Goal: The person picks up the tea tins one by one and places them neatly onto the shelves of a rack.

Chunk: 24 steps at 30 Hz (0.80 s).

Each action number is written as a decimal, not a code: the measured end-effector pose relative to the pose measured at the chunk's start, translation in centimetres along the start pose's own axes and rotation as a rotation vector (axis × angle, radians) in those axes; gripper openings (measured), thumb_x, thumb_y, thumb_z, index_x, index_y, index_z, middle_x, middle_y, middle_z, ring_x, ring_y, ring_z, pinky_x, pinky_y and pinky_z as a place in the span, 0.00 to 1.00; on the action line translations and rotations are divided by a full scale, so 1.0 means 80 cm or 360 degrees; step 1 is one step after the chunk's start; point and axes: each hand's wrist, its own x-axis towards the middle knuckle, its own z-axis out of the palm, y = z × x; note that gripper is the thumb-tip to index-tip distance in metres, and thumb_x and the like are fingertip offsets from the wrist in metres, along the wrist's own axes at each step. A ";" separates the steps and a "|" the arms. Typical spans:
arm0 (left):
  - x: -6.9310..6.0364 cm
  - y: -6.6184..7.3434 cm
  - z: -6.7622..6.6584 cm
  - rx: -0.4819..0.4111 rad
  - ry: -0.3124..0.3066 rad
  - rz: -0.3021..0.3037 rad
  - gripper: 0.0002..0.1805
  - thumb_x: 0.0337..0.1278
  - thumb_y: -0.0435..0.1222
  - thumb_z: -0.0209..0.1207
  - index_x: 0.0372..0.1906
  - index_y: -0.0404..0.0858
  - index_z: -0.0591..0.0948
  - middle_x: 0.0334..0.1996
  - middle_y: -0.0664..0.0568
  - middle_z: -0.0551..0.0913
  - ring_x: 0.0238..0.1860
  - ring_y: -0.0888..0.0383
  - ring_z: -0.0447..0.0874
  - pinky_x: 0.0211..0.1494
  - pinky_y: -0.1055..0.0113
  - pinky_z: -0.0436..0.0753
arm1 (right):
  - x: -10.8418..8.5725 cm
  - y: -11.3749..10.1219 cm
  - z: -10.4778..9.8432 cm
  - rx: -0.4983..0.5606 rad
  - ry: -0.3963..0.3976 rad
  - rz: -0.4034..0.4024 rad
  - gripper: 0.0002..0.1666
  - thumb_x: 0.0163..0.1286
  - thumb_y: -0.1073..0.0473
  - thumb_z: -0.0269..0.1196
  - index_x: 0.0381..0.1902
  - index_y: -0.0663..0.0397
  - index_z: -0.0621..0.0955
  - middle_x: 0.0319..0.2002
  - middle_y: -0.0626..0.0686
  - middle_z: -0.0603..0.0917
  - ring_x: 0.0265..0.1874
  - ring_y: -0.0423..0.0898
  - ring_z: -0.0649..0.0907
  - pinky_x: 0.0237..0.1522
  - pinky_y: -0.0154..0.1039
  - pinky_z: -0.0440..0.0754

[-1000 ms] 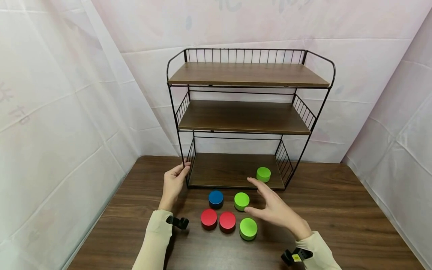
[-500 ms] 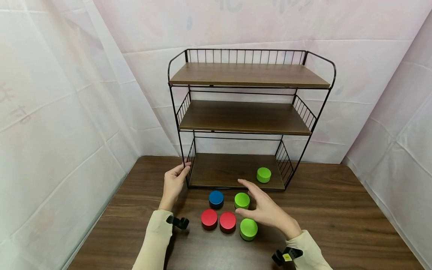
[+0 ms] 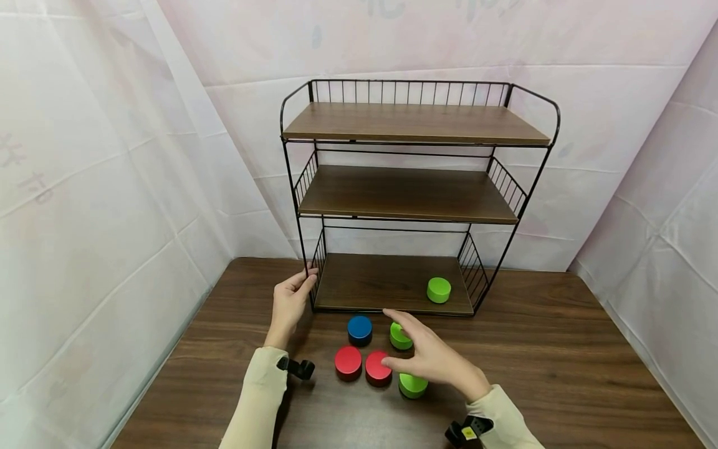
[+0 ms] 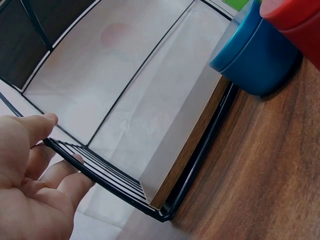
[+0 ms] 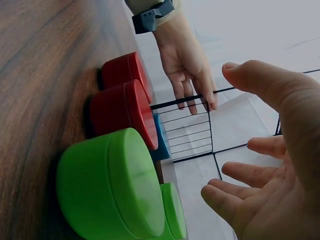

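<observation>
My left hand (image 3: 288, 305) pinches the left front post of a black wire rack (image 3: 408, 194) with wooden shelves, its thumb and fingers around the metal in the left wrist view. Over the round jars hovers my right hand (image 3: 429, 354), fingers spread and apart from them. Partly beneath it are a back green jar (image 3: 399, 338), a front green jar (image 3: 412, 387) and a red jar (image 3: 377, 372). Another red jar (image 3: 348, 363) and a blue jar (image 3: 359, 330) stand further left. One green jar (image 3: 439, 290) sits on the bottom shelf, at the right.
The rack stands at the back of a brown wooden table (image 3: 561, 355). White cloth (image 3: 140, 156) hangs behind it and on both sides. Wire guards close the shelf ends. Black cameras are strapped to both wrists, such as the left wrist camera (image 3: 297, 368).
My right hand has moved left and slightly nearer the table's front, now covering parts of the two green jars on the table. The left hand keeps its hold on the rack.
</observation>
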 end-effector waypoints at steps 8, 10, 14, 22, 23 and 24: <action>-0.001 0.000 0.001 -0.0009 0.0009 0.0011 0.15 0.72 0.31 0.61 0.56 0.27 0.85 0.66 0.38 0.79 0.71 0.43 0.74 0.56 0.82 0.78 | 0.001 -0.003 0.004 -0.0032 -0.0090 0.0001 0.50 0.66 0.40 0.71 0.80 0.42 0.63 0.78 0.51 0.66 0.73 0.53 0.72 0.69 0.63 0.73; -0.001 0.001 0.001 -0.0011 0.0013 0.0018 0.15 0.72 0.31 0.62 0.56 0.26 0.85 0.65 0.39 0.80 0.70 0.43 0.75 0.56 0.82 0.78 | 0.002 -0.003 0.006 -0.0039 -0.0109 -0.0017 0.50 0.66 0.40 0.71 0.80 0.45 0.63 0.77 0.51 0.67 0.72 0.53 0.73 0.68 0.61 0.74; -0.001 0.001 0.001 -0.0012 0.0016 0.0025 0.15 0.72 0.31 0.61 0.56 0.26 0.84 0.65 0.39 0.80 0.69 0.45 0.76 0.57 0.82 0.78 | 0.004 -0.002 0.009 -0.0048 -0.0160 -0.0036 0.49 0.68 0.43 0.71 0.79 0.51 0.64 0.76 0.53 0.69 0.71 0.55 0.74 0.68 0.60 0.75; -0.002 0.001 0.000 0.0002 0.0000 0.0013 0.16 0.73 0.32 0.61 0.57 0.27 0.84 0.67 0.36 0.78 0.70 0.45 0.76 0.56 0.82 0.78 | 0.007 -0.001 0.015 -0.0061 -0.0261 -0.0045 0.45 0.68 0.46 0.70 0.77 0.56 0.68 0.72 0.57 0.74 0.67 0.55 0.77 0.65 0.50 0.79; -0.002 0.001 0.000 0.0000 0.0000 0.0010 0.15 0.73 0.32 0.61 0.57 0.27 0.84 0.66 0.37 0.78 0.70 0.46 0.76 0.57 0.82 0.78 | 0.007 0.000 0.016 -0.0064 -0.0262 -0.0053 0.45 0.68 0.46 0.70 0.76 0.57 0.68 0.71 0.57 0.74 0.67 0.55 0.77 0.65 0.50 0.79; -0.002 0.001 0.000 -0.0002 0.0001 0.0007 0.15 0.72 0.32 0.61 0.57 0.27 0.85 0.66 0.37 0.79 0.69 0.47 0.76 0.57 0.82 0.78 | 0.007 0.000 0.016 -0.0069 -0.0263 -0.0061 0.45 0.68 0.46 0.70 0.76 0.57 0.68 0.71 0.57 0.75 0.67 0.55 0.77 0.65 0.50 0.80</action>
